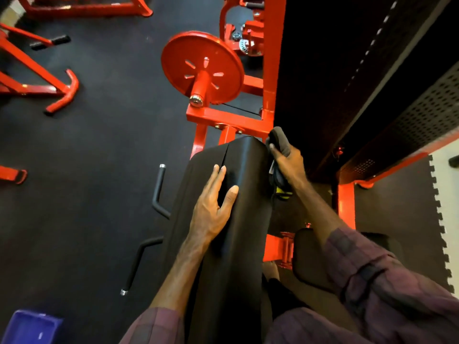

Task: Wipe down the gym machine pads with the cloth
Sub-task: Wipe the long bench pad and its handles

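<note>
- At the bottom left corner you have one blue plastic bin [29, 327] on the black rubber floor [104, 150]; a small white mark shows on it, too small to read.
- Along the left edge stand red frame legs [49, 88] of other machines, at least three pieces (some cut off by the frame).
- Two black bent handles [159, 192] with metal end caps stick out on the left side of the pad.
- Your left hand [213, 209] lies flat on the long black back pad [236, 244], fingers straight and slightly spread, gripping nothing; the fingertips reach across the seam that runs down the pad.
- One red weight plate [202, 68] sits on a red horn above the pad, bolted to the red machine frame [248, 122]. No writing is legible on it.
- Your right hand [289, 161] is curled around the dark grey cloth [279, 139], which is bunched up and pressed at the upper right edge of the back pad, close to the frame upright.
- Below that fist hangs something dark with a yellow patch [282, 192] (cannot tell what it is).
- One smaller black seat pad [310, 256] lies lower right, partly under your right sleeve [385, 281].
- To the right runs a dark perforated panel [409, 125], with interlocking floor tiles [402, 194] beneath.
</note>
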`<action>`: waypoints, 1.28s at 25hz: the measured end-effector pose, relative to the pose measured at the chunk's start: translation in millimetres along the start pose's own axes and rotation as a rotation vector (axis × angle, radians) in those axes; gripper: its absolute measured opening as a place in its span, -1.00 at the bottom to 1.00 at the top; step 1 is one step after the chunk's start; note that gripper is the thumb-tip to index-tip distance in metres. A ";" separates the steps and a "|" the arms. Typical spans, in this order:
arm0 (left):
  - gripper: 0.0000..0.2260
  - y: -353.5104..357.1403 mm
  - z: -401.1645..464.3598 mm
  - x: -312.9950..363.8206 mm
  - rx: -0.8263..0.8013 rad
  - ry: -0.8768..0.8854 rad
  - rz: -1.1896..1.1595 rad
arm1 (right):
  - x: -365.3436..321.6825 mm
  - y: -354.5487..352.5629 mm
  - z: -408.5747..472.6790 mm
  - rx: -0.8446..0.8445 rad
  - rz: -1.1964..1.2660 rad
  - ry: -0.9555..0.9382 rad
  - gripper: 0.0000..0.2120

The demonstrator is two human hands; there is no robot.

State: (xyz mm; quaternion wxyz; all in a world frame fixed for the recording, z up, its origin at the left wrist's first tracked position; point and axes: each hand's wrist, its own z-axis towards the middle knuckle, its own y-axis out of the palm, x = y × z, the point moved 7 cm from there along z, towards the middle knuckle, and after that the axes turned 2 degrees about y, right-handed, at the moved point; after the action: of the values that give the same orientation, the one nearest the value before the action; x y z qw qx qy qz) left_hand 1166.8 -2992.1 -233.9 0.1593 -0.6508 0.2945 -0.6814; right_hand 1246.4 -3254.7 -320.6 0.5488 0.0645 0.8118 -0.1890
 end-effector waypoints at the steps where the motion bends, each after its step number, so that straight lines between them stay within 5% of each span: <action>1: -0.41 -1.4 -1.0 -4.3 0.017 -0.007 -0.024 | -14.0 2.3 8.3 -0.073 -0.046 -0.017 -0.55; 5: -0.46 -4.3 -4.3 -20.7 0.082 -0.052 -0.107 | -91.0 20.0 8.4 -0.429 -0.260 -0.046 -0.75; 14: -0.46 -16.4 -14.0 -79.2 0.158 -0.167 -0.127 | -156.9 126.9 31.7 -0.883 -0.883 -0.139 -0.95; 21: -0.37 -22.3 -30.2 -124.4 0.164 -0.190 -0.053 | -129.8 241.2 31.0 -0.953 -1.245 -0.278 -0.79; 25: -0.37 -26.4 -33.9 -146.5 0.179 -0.171 -0.049 | -128.3 233.3 52.6 -0.958 -1.275 -0.195 -0.80; 29: -0.41 -33.2 -56.7 -165.5 0.203 -0.216 -0.042 | -119.4 258.4 57.8 -0.953 -1.384 -0.187 -0.57; 32: -0.44 -34.0 -71.0 -167.1 0.219 -0.215 -0.051 | -108.5 309.1 36.1 -1.007 -1.407 -0.259 -0.80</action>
State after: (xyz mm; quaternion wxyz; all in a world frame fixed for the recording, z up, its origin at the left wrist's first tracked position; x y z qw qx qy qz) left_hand 1119.9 -2851.6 -344.2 0.2426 -0.7062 0.1831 -0.6395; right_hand 1416.4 -2972.7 -306.1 0.3557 -0.7237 0.5814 -0.1086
